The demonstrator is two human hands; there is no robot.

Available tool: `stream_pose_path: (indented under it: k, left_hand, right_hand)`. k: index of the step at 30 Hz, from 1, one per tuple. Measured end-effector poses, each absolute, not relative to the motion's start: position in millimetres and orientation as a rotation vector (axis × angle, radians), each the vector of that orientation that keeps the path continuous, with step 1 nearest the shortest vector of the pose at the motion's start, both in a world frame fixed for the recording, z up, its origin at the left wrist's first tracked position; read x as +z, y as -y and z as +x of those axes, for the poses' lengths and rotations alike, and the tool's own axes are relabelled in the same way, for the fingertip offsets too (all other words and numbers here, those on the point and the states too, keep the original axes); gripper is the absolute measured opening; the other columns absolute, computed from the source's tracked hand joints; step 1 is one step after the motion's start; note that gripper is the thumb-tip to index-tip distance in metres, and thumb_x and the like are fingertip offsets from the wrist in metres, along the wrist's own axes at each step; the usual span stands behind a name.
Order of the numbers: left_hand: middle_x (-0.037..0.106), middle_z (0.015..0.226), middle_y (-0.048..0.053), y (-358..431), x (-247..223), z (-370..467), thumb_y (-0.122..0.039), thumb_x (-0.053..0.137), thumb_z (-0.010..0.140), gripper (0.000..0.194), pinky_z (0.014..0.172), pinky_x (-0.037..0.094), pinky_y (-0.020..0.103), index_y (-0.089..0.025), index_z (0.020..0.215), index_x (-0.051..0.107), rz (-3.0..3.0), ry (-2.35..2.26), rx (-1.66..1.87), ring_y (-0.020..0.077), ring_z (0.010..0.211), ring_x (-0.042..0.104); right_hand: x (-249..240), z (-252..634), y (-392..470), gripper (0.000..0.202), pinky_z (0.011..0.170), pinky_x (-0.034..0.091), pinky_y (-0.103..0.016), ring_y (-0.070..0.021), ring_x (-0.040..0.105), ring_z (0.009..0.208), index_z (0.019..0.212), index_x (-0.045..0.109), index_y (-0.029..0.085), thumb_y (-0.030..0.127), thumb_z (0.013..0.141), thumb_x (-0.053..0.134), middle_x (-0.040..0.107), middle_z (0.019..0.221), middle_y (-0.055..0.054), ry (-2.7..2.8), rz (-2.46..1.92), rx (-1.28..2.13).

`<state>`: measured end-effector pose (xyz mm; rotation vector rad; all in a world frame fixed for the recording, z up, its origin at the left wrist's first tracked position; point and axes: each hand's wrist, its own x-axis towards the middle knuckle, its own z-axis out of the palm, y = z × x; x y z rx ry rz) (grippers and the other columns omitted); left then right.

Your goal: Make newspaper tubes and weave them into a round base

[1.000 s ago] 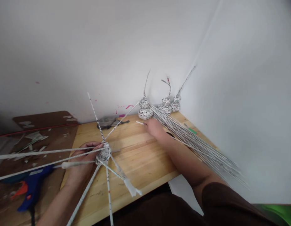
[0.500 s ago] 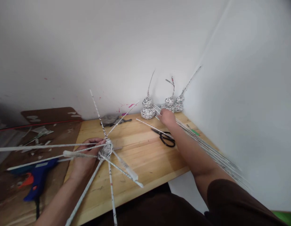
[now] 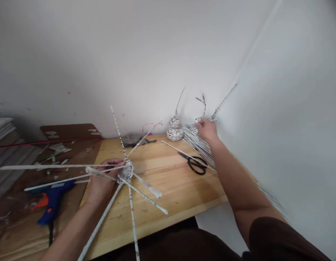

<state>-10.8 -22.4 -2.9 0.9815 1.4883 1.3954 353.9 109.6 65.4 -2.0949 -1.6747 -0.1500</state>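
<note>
My left hand [image 3: 104, 181] grips a small woven newspaper piece [image 3: 125, 172] by its left side. Long rolled-paper spokes fan out from it in several directions. My right hand [image 3: 208, 130] is reached out to the far right, fingers pinched together, over the upper end of a bundle of paper rolls [image 3: 196, 142]. What is between those fingers I cannot make out. Directly behind it, two gourd-shaped woven pieces [image 3: 193, 128] are partly covered by the hand. Another woven gourd [image 3: 175, 128] with a thin stem stands left of the bundle.
Black scissors [image 3: 196, 165] lie on the wooden tabletop [image 3: 162, 188], a single paper roll [image 3: 173, 146] crossing them. A blue glue gun [image 3: 55, 201] rests on the brown board at left, near paper scraps [image 3: 59, 148]. A grey cloth [image 3: 132, 139] lies by the wall.
My right hand has shifted right and away from the left end of the paper-roll bundle, now covering more of the rear gourds. My left hand keeps its hold; the view has shifted slightly.
</note>
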Motion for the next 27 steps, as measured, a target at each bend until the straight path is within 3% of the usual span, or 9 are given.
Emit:
stream_pose_path:
  k: [2, 5, 7, 10, 16, 27]
  left_hand:
    - [0.069, 0.070, -0.003, 21.3, -6.7, -12.4, -0.036, 0.080, 0.064, 0.026, 0.063, 0.053, 0.029, -0.022, 0.078, 0.064, 0.974, -1.472, 1.411, 0.0183, 0.066, 0.065]
    - [0.070, 0.072, -0.001, 18.2, -12.7, -17.7, -0.038, 0.081, 0.065, 0.030, 0.061, 0.052, 0.029, -0.020, 0.083, 0.064, 0.978, -1.440, 1.453, 0.0184, 0.064, 0.065]
    - [0.071, 0.073, 0.001, 17.1, -11.5, -22.4, -0.039, 0.081, 0.066, 0.033, 0.058, 0.051, 0.028, -0.018, 0.085, 0.066, 1.031, -1.441, 1.478, 0.0179, 0.062, 0.065]
    - [0.073, 0.082, 0.004, 19.6, 3.1, -28.1, -0.039, 0.081, 0.067, 0.032, 0.061, 0.050, 0.026, -0.016, 0.086, 0.070, 1.157, -1.456, 1.535, 0.0173, 0.068, 0.066]
    - [0.073, 0.077, 0.004, 34.7, 33.1, -31.0, -0.035, 0.077, 0.072, 0.021, 0.063, 0.051, 0.025, -0.017, 0.081, 0.071, 1.378, -1.517, 1.583, 0.0164, 0.068, 0.066]
    - [0.072, 0.078, 0.003, 56.0, 26.5, -39.9, -0.032, 0.074, 0.078, 0.014, 0.061, 0.050, 0.024, -0.018, 0.082, 0.070, 1.473, -1.501, 1.610, 0.0155, 0.070, 0.066]
  right_hand:
    - [90.3, 349.4, -93.6, 0.029, 0.088, 0.045, -0.032, -0.0230, 0.065, 0.099, 0.107, 0.067, 0.014, 0.031, 0.096, 0.046, 0.073, 0.102, -0.011, 1.653, -1.990, -0.219]
    - [110.1, 325.2, -55.2, 0.025, 0.078, 0.047, -0.030, -0.0207, 0.066, 0.082, 0.099, 0.068, 0.018, 0.037, 0.094, 0.053, 0.073, 0.090, -0.006, 1.667, -1.571, -0.293]
    - [107.6, 301.7, -27.2, 0.023, 0.072, 0.047, -0.028, -0.0181, 0.065, 0.075, 0.099, 0.069, 0.021, 0.038, 0.095, 0.053, 0.073, 0.086, -0.003, 1.807, -1.390, -0.192]
    - [89.1, 268.3, 5.1, 0.019, 0.075, 0.048, -0.028, -0.0177, 0.067, 0.081, 0.099, 0.070, 0.022, 0.031, 0.096, 0.053, 0.074, 0.092, -0.003, 2.081, -1.193, 0.051]
    - [60.8, 230.7, 23.6, 0.018, 0.078, 0.052, -0.030, -0.0194, 0.070, 0.087, 0.101, 0.072, 0.024, 0.031, 0.095, 0.056, 0.076, 0.097, -0.003, 2.234, -1.116, 0.380]
    - [51.8, 207.4, 27.4, 0.018, 0.081, 0.051, -0.031, -0.0182, 0.069, 0.088, 0.100, 0.072, 0.024, 0.030, 0.096, 0.056, 0.076, 0.096, -0.002, 2.288, -1.069, 0.409]
